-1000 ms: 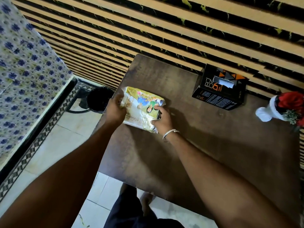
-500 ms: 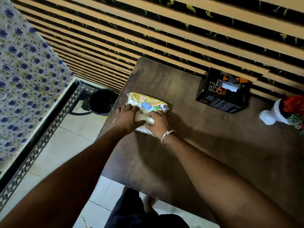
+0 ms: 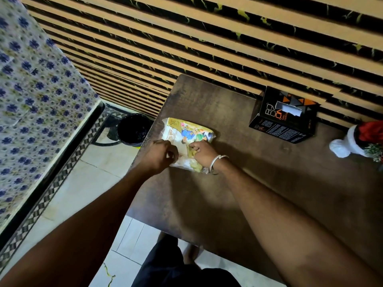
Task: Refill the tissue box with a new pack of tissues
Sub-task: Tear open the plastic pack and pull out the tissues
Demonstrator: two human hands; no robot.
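Left hand (image 3: 158, 155) and right hand (image 3: 202, 152) both pinched shut on the near part of the tissue pack's (image 3: 187, 139) plastic wrapper, at the left edge of the brown bench (image 3: 269, 183). Black tissue box (image 3: 285, 116) far right against the slatted wall, well apart from the pack. White vase (image 3: 345, 145) just right of the box.

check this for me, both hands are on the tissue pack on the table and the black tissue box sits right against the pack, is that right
Not quite. In the head view, both the left hand and the right hand are on the tissue pack on the table, but the black tissue box stands apart from the pack, further back by the slatted wall.
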